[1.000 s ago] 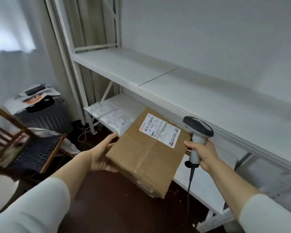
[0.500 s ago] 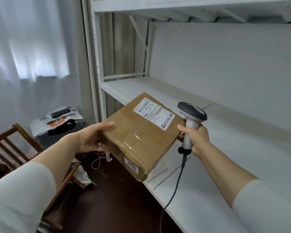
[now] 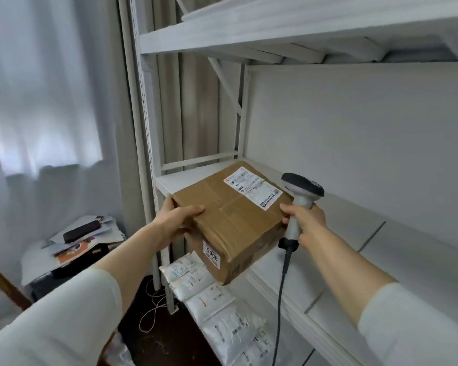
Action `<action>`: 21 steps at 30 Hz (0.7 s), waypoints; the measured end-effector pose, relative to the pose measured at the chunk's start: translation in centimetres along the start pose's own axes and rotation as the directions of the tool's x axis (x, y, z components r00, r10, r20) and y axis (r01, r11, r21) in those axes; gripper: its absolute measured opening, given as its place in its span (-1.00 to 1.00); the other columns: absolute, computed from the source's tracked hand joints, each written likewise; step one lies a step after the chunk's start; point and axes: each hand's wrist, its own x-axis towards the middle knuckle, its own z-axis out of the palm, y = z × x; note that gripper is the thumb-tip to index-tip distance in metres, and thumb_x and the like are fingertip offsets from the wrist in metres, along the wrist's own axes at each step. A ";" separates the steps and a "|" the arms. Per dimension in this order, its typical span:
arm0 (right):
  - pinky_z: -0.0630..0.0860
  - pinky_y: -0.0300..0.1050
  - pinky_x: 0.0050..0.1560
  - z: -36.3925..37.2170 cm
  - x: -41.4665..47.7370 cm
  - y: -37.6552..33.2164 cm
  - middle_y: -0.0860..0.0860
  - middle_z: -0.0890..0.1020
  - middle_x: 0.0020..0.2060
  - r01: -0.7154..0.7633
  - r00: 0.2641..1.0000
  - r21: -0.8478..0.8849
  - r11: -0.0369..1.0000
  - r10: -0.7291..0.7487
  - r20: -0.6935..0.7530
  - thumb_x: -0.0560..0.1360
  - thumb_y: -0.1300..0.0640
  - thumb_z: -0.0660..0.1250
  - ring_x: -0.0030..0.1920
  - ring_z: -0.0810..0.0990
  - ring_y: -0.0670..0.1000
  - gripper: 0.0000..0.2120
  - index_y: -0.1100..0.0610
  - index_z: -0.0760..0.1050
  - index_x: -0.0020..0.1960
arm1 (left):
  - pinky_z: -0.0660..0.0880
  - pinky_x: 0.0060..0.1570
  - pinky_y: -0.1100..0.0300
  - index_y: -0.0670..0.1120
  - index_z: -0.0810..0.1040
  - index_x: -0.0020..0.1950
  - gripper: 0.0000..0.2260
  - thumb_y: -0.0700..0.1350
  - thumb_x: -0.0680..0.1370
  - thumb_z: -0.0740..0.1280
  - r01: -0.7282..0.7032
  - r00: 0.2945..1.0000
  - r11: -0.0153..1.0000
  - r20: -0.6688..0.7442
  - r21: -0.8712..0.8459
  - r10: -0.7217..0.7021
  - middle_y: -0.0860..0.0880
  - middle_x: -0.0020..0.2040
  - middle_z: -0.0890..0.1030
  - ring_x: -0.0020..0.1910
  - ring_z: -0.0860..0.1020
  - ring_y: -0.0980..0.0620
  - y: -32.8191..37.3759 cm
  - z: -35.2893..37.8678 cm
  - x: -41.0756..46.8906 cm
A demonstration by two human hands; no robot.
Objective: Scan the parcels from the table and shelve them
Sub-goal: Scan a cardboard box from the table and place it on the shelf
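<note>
Nearest the camera, two pale sleeves point(image 3: 64, 320) end at bare forearms reaching forward.

Left hand point(image 3: 177, 220): grips the near-left corner of the parcel point(image 3: 230, 228). One digit lies flat on the top face and the others curl round the left side.

Right hand point(image 3: 306, 221): fingers are wrapped round the handle of the scanner point(image 3: 302, 192), and the foremost fingers touch the parcel's right edge. The scanner head sits above this hand. Its dark cable point(image 3: 282, 286) hangs straight down below the hand.

Parcel: a brown taped cardboard box, held between the two hands and tilted slightly. A white sticker point(image 3: 211, 253) reading 5006 is on the near side face, below and right of the left hand. A shipping label point(image 3: 253, 186) is on the top face, toward the far corner and left of the scanner head. The parcel's far part lies over the front-left corner of the middle shelf point(image 3: 394, 260), and the near corner overhangs the shelf edge. Whether it rests on the board cannot be told.

Below both hands, white mailer bags point(image 3: 212, 299) lie in a row on the lower shelf point(image 3: 265, 280).

Left of the left hand and lower, a dark case point(image 3: 72, 270) carries loose papers, and a wooden chair point(image 3: 3, 283) shows at the frame edge.

Beyond the hands stand the white rack upright point(image 3: 143, 128) and the upper shelf point(image 3: 275, 30). Pale curtains point(image 3: 37, 101) hang to the far left.
</note>
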 end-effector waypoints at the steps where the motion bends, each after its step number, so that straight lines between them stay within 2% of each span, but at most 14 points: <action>1: 0.56 -0.05 -0.22 1.1 1.1 0.2 0.11 0.60 -0.24 -0.012 1.000 0.018 1.000 0.011 0.011 0.39 0.29 0.49 -0.36 0.53 0.01 -0.71 0.24 0.51 0.06 | 0.54 -0.02 0.07 0.12 0.13 0.51 -0.19 -0.13 0.41 0.52 -0.035 0.999 0.999 0.008 0.030 0.035 -0.03 0.38 0.37 0.15 0.50 0.00 0.0 0.2 1.6; 2: 0.58 -0.04 -0.21 2.2 2.2 0.4 0.12 0.62 -0.21 -0.020 1.000 0.032 0.999 0.019 0.019 0.39 0.29 0.49 -0.32 0.55 0.02 -0.72 0.24 0.51 0.06 | 0.51 0.15 -0.01 0.19 0.07 0.54 -0.11 -0.09 0.38 0.54 -0.068 0.997 0.992 0.027 0.102 0.066 -0.04 0.50 0.20 0.29 0.43 -0.07 0.1 0.6 3.1; 4: 0.61 0.00 -0.12 4.6 4.5 0.8 0.14 0.65 -0.12 -0.018 1.000 0.038 0.999 0.018 0.002 0.37 0.29 0.49 -0.20 0.60 0.06 -0.68 0.23 0.52 0.09 | 0.23 0.43 -0.13 0.22 0.13 0.53 -0.12 0.10 0.33 0.54 -0.126 0.990 0.920 0.109 0.371 0.092 0.02 0.56 -0.11 0.50 0.13 -0.15 0.9 1.4 6.1; 6: 0.60 0.09 0.03 7.0 6.8 0.8 0.16 0.65 -0.03 -0.008 0.999 0.048 0.999 0.009 -0.031 0.31 0.28 0.53 -0.06 0.63 0.14 -0.57 0.22 0.52 0.14 | -0.04 0.48 -0.21 0.21 0.16 0.52 -0.07 0.32 0.24 0.49 -0.225 0.958 0.721 0.285 0.656 0.040 0.05 0.55 -0.24 0.54 -0.18 -0.16 1.7 2.2 9.0; 8: 0.59 0.16 0.08 9.1 9.2 0.5 0.18 0.65 0.00 -0.008 0.998 0.070 0.997 0.012 -0.061 0.28 0.27 0.54 0.00 0.64 0.21 -0.54 0.21 0.52 0.15 | -0.18 0.45 -0.26 0.23 0.03 0.55 -0.01 0.40 0.24 0.44 -0.331 0.923 0.507 0.386 0.796 -0.004 0.03 0.55 -0.28 0.49 -0.37 -0.20 2.0 2.7 12.2; 9: 0.59 0.17 0.07 10.1 10.4 0.3 0.19 0.65 0.00 -0.013 0.998 0.090 0.996 0.019 -0.064 0.29 0.27 0.54 0.00 0.64 0.23 -0.55 0.22 0.53 0.14 | -0.20 0.45 -0.25 0.21 -0.03 0.56 -0.04 0.38 0.30 0.41 -0.375 0.916 0.412 0.401 0.830 0.026 0.00 0.56 -0.26 0.47 -0.40 -0.21 2.1 2.7 14.0; 12: 0.59 0.22 0.06 13.2 13.1 0.0 0.21 0.68 -0.03 -0.062 0.997 0.119 0.991 0.068 -0.044 0.31 0.29 0.54 -0.02 0.66 0.24 -0.60 0.23 0.56 0.12 | -0.12 0.47 -0.11 0.07 0.00 0.58 -0.20 0.30 0.47 0.28 -0.525 0.842 0.135 0.490 0.840 0.226 -0.07 0.58 -0.10 0.50 -0.37 -0.17 2.8 2.8 18.9; 13: 0.58 0.24 0.06 14.4 13.8 0.0 0.21 0.68 -0.04 -0.077 0.996 0.103 0.992 0.082 -0.045 0.30 0.28 0.54 -0.03 0.66 0.24 -0.58 0.23 0.56 0.13 | -0.07 0.48 -0.08 0.04 0.02 0.58 -0.24 0.27 0.50 0.26 -0.574 0.804 0.096 0.538 0.813 0.253 -0.06 0.58 -0.06 0.51 -0.34 -0.14 3.0 3.0 20.2; 15: 0.58 0.26 0.05 16.4 15.2 -0.1 0.21 0.68 -0.05 -0.075 0.995 0.083 0.994 0.080 -0.064 0.29 0.28 0.54 -0.04 0.67 0.24 -0.56 0.23 0.55 0.14 | -0.01 0.49 -0.09 0.08 0.04 0.58 -0.30 0.21 0.52 0.26 -0.639 0.761 0.102 0.607 0.763 0.229 -0.06 0.57 0.00 0.53 -0.29 -0.13 3.6 3.4 22.6; 19: 0.59 0.25 0.03 18.8 17.6 0.0 0.21 0.69 -0.05 -0.047 0.992 0.076 0.996 0.055 -0.114 0.27 0.27 0.56 -0.05 0.67 0.24 -0.54 0.22 0.56 0.15 | -0.03 0.49 -0.09 0.13 0.06 0.56 -0.30 0.22 0.50 0.27 -0.657 0.753 0.153 0.639 0.738 0.154 -0.12 0.56 0.00 0.53 -0.24 -0.18 4.6 4.0 27.0; 21: 0.60 0.25 0.02 19.3 18.4 0.1 0.19 0.69 -0.05 -0.050 0.989 0.082 0.995 0.061 -0.138 0.28 0.26 0.56 -0.04 0.67 0.23 -0.56 0.22 0.57 0.13 | -0.03 0.48 -0.13 0.08 -0.02 0.58 -0.19 0.30 0.46 0.29 -0.648 0.760 0.179 0.644 0.740 0.092 -0.09 0.57 -0.08 0.52 -0.29 -0.18 4.9 4.4 28.7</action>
